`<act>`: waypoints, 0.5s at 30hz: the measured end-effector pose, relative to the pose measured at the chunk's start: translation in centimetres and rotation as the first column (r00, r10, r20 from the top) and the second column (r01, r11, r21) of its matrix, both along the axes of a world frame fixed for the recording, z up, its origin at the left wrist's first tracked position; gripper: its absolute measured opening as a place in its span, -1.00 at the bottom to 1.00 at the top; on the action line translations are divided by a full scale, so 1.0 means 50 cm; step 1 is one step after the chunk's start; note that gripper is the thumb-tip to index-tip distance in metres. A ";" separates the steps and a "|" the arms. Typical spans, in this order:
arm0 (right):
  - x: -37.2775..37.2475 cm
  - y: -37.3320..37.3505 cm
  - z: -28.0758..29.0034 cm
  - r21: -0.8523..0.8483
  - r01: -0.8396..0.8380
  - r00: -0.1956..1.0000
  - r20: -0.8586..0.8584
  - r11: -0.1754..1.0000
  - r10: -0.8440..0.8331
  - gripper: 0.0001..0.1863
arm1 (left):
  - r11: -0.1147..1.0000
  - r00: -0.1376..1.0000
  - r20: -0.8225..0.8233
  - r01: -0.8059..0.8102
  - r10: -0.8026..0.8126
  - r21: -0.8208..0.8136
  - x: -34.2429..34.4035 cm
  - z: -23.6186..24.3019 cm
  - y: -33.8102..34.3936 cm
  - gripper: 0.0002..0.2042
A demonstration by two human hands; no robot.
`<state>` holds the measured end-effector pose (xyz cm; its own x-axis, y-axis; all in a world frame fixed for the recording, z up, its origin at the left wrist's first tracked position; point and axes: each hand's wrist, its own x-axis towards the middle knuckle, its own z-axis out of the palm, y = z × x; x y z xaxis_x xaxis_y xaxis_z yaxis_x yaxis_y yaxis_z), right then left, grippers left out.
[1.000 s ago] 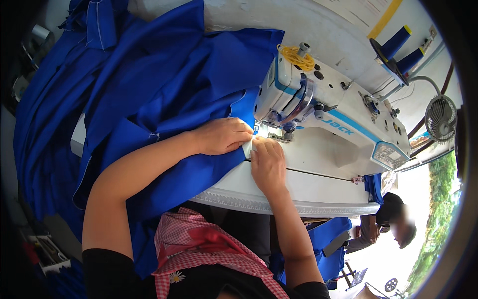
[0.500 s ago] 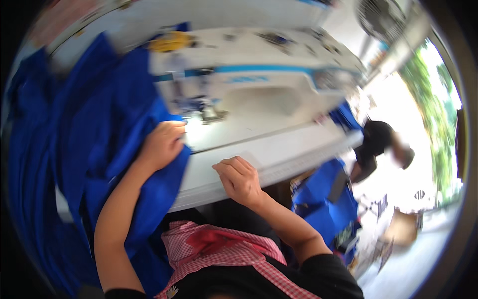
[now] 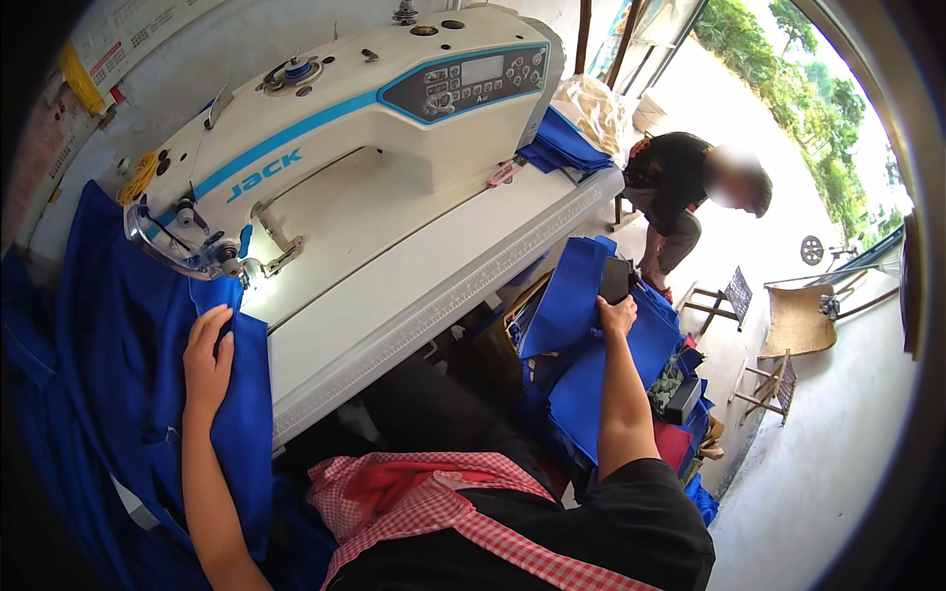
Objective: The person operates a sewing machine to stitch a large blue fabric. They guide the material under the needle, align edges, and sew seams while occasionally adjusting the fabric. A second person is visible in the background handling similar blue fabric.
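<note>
The sewing machine stood on the table, with the large cloth draped over the table's left end and the left hand lying flat on it, just before the machine's needle end. To the right of the table and below its edge lay a stack of cut cloth pieces, where the right hand gripped a dark object at the top. A folded pile sat at the table's far right end, and beyond it another person bent over.
</note>
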<state>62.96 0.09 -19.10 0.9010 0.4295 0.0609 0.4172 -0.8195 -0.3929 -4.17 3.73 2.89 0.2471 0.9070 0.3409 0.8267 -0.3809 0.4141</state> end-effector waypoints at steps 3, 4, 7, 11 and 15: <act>-0.025 0.008 0.023 -0.061 0.056 0.997 -0.049 0.997 -0.059 -0.09 | 0.997 0.986 -0.151 -0.072 0.072 0.009 -0.031 0.061 -0.052 -0.72; -0.029 0.010 0.019 -0.057 0.058 0.998 -0.032 0.997 -0.060 -0.09 | 0.994 0.975 -0.191 -0.108 0.110 0.020 -0.046 0.092 -0.069 -0.72; -0.027 0.012 0.015 -0.037 0.057 0.997 -0.050 0.998 -0.059 -0.07 | 0.970 0.917 -0.327 -0.185 0.229 0.160 -0.124 0.178 -0.080 -0.69; -0.015 -0.009 0.040 -0.035 0.066 0.989 -0.127 0.997 -0.070 -0.04 | 0.942 0.931 -0.166 -0.305 0.326 0.142 -0.263 0.187 0.003 -0.70; -0.021 0.028 0.036 -0.047 0.026 0.996 -0.081 0.999 -0.030 -0.11 | 0.885 0.868 -0.171 -0.456 0.466 0.093 -0.601 -0.005 0.043 -0.65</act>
